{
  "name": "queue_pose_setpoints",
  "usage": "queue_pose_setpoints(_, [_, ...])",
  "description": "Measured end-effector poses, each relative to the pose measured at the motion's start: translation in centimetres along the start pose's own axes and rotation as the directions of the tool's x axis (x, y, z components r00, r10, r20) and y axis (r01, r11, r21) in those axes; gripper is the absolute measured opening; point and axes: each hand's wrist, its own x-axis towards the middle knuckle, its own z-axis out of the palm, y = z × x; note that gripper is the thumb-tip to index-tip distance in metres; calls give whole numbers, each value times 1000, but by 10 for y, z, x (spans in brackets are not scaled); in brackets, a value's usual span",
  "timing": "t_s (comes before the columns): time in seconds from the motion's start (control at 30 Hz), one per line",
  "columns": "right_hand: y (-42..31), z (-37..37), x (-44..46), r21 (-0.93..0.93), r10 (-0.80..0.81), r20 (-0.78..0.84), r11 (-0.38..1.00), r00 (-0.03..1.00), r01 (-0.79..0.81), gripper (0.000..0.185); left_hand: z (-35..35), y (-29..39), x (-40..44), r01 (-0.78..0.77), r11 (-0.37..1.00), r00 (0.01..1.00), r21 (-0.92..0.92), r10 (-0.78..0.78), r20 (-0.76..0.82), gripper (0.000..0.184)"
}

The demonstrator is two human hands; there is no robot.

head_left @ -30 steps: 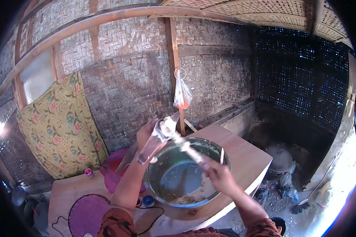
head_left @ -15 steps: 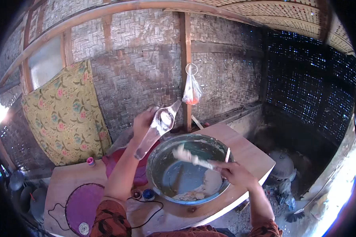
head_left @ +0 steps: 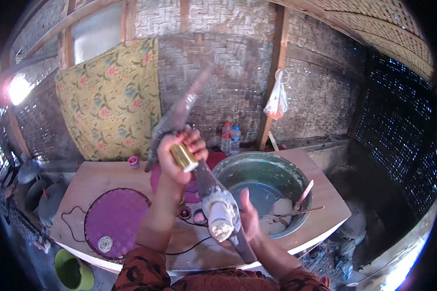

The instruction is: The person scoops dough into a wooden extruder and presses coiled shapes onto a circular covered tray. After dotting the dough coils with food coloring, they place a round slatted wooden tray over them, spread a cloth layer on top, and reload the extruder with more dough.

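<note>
Holds white dough (head_left: 222, 232) in a pale cup (head_left: 219, 212) on a dark board (head_left: 241, 249), tipped towards the body near the front of the tabletop (head_left: 107, 177) and the basin (head_left: 277, 166). Could shed crumbs if tilted further, or slip if held loosely on dusted wood. Rests the board against the right grip (head_left: 250, 220), but cannot tell how tightly, with fingers partly hidden. Clenches the left grip (head_left: 168, 157) round a smooth, shiny gold cylinder (head_left: 183, 157). Beyond, note round purple tray (head_left: 121, 213), limp floral cloth (head_left: 111, 102) and coarse woven wall (head_left: 209, 46)
</note>
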Motion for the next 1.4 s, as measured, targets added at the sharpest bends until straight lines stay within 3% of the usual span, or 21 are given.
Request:
queue_pose_setpoints(0.03, [9, -11, 5, 28, 84, 90, 996, 992, -87, 91, -14, -1, -9, 39, 997, 997, -63, -43, -64, 15])
queue_pose_setpoints(0.13, [22, -19, 10, -10, 213, 36, 977, 976, -213, 79, -57, 15, -45, -60, 951, 905, 303, 180, -386, 14])
queue_pose_setpoints(0.17, [19, -11, 9, -148, 112, -81, 981, 990, -124, 76, -85, 29, -65, -76, 949, 896, 307, 200, -396, 14])
queue_pose_setpoints(0.2, [16, -7, 9, -292, -7, -181, 955, 983, -47, 74, -110, 44, -86, 167, 572, 847, 803, 334, -414, 16])
queue_pose_setpoints(0.23, [14, -7, 11, -387, -126, -179, 921, 976, 48, 73, -127, 59, -105, 483, -13, 779, 876, 462, -423, 19])
queue_pose_setpoints(0.27, [12, -6, 15, -481, -242, -161, 866, 957, 138, 72, -140, 66, -127, 504, -123, 792, 855, 461, -400, 21])
queue_pose_setpoints(0.37, [25, 21, 34, -910, -459, 81, 328, 885, 253, 73, -109, 78, -174, 354, 526, 877, 773, 101, -470, 25])
queue_pose_setpoints(0.4, [32, 35, 45, -912, -443, 66, 336, 894, 234, 73, -94, 86, -187, 394, 563, 885, 727, -20, -464, 26])
queue_pose_setpoints(0.43, [40, 45, 55, -971, -433, 120, 138, 893, 197, 78, -79, 95, -200, 435, 588, 884, 682, -137, -446, 28])
queue_pose_setpoints(0.47, [49, 50, 64, -985, -410, 174, -69, 895, 160, 83, -68, 108, -210, 466, 571, 878, 676, -207, -431, 29])
queue_pose_setpoints(0.6, [84, 58, 110, -828, -210, 435, -476, 876, 297, 85, -47, 159, -234, 510, 498, 860, 701, -286, -423, 36])
queue_pose_setpoints(0.8, [137, 89, 155, -756, 11, 371, -577, 929, 309, 89, -46, 222, -262, 495, 373, 867, 785, -271, -418, 44])
queue_pose_setpoints(0.9, [165, 91, 172, -815, 66, 211, -539, 975, 213, 89, -73, 235, -284, 370, 260, 903, 892, -326, -279, 45])
queue_pose_setpoints(0.97, [188, 92, 182, -632, 128, 230, -734, 965, 249, 87, -85, 233, -292, 425, 150, 859, 893, -380, -344, 44])
queue_pose_setpoints(1.0, [197, 92, 186, -635, 133, 222, -732, 966, 247, 87, -92, 230, -296, 466, 26, 806, 884, -425, -412, 43])
queue_pose_setpoints(1.03, [205, 91, 191, -712, 113, 146, -678, 983, 183, 86, -108, 224, -302, 491, 151, 792, 858, -488, -367, 42])
queue_pose_setpoints(1.23, [213, 93, 211, -875, 189, -78, -484, 979, 24, 90, -124, 260, -334, 413, 186, 840, 892, -457, -294, 47])
queue_pose_setpoints(1.27, [203, 82, 208, -963, 297, -151, -258, 943, -73, 91, -127, 269, -337, 325, 215, 877, 921, -432, -209, 49])
queue_pose_setpoints(1.3, [198, 67, 206, -976, 427, -192, 13, 883, -219, 92, -114, 287, -335, 497, 306, 806, 812, -510, -301, 63])
queue_pose_setpoints(1.33, [197, 46, 204, -887, 551, -197, 253, 811, -387, 94, -107, 302, -334, 498, 317, 813, 807, -495, -307, 63])
queue_pose_setpoints(1.4, [214, 1, 196, -582, 729, -147, 483, 669, -654, 96, -105, 326, -332, 406, 437, 894, 803, -374, -248, 88])
